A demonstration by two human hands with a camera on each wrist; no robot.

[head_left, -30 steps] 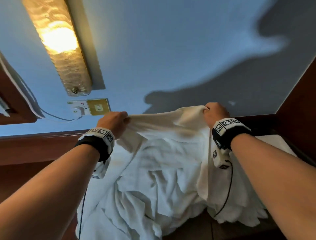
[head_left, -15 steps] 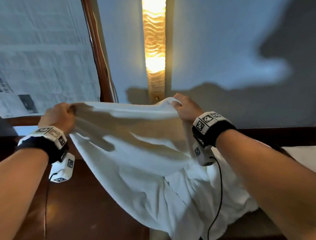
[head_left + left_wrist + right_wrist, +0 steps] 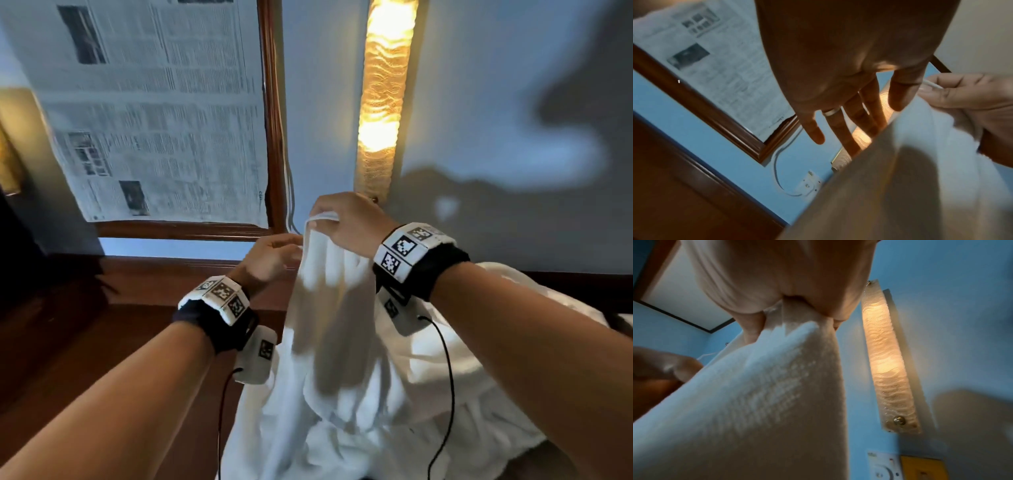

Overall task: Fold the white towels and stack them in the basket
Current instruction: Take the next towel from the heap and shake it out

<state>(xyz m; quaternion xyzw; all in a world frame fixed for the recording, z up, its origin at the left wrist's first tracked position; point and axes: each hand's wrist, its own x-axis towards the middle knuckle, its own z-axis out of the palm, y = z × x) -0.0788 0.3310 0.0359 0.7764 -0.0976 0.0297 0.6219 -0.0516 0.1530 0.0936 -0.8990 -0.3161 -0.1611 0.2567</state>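
The right hand [image 3: 346, 222] pinches the gathered top edge of a white towel [image 3: 329, 308], hanging below the lit wall lamp [image 3: 383, 102]. The left hand [image 3: 270, 257], fingers straight and loose, holds nothing beside the towel.

Towel [image 3: 329, 301] hangs straight down from the right grip [image 3: 346, 222], with the left grip [image 3: 270, 257] just beside it on the left. Behind the right grip stands the wall lamp [image 3: 380, 102]. The framed newspaper [image 3: 154, 113] sits up left of both.

1. The hanging white towel [image 3: 329, 308] blocks the space between the two forearms.
2. The wall lamp [image 3: 383, 102] and framed newspaper [image 3: 154, 113] stand on the wall behind.
3. Open air lies left of the left hand [image 3: 270, 257], above the dark wooden surface [image 3: 102, 325].
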